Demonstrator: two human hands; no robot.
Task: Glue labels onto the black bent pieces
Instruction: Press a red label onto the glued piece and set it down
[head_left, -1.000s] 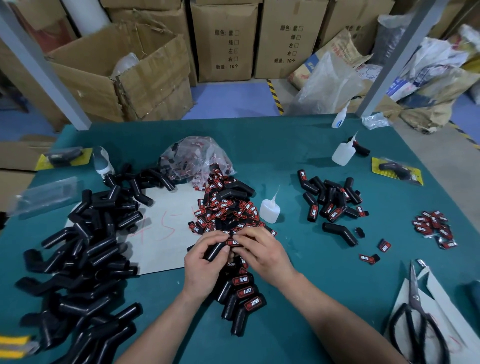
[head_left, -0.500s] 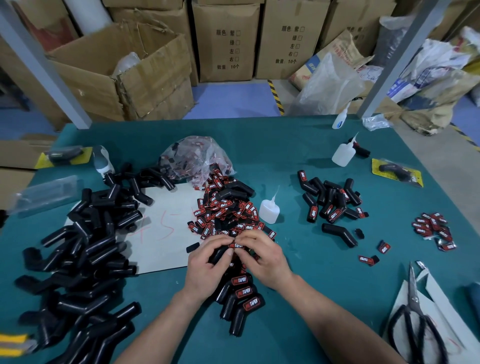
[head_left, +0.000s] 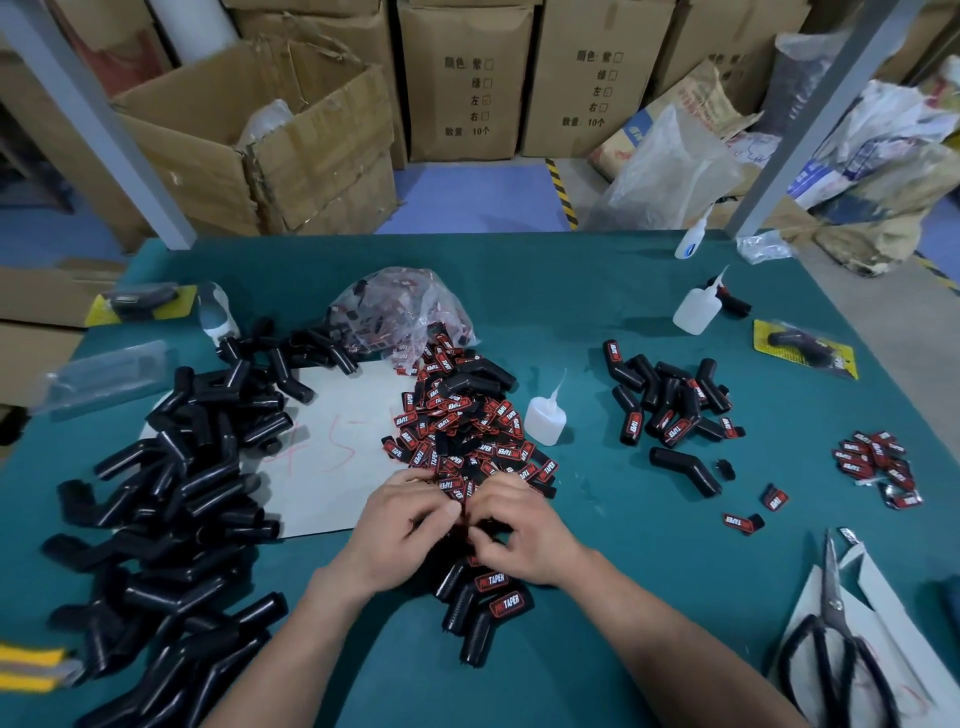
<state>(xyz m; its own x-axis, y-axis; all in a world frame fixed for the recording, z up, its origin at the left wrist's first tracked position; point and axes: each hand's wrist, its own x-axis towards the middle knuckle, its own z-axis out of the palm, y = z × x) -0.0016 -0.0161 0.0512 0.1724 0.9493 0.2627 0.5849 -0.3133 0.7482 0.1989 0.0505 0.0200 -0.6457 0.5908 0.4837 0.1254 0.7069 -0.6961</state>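
Observation:
My left hand (head_left: 405, 525) and my right hand (head_left: 519, 530) meet at the near middle of the table. The left grips a black bent piece that the fingers mostly hide. The right pinches a red-and-black label (head_left: 464, 506) against it. Just behind the hands lies a heap of loose labels (head_left: 462, 431). Several labelled bent pieces (head_left: 488, 603) lie in a row under my wrists. A big pile of bare black bent pieces (head_left: 171, 493) fills the left side. A small glue bottle (head_left: 545, 418) stands to the right of the label heap.
A second group of labelled pieces (head_left: 670, 405) and a small pile of labels (head_left: 872, 462) lie at the right. Scissors (head_left: 836, 649) rest at the near right corner. Another glue bottle (head_left: 696, 309) and a plastic bag (head_left: 400, 312) stand further back. Cardboard boxes line the floor behind.
My hands have closed in on each other, and the bent piece that showed in my left hand is now covered by the fingers. The right fingers have curled down onto the label.

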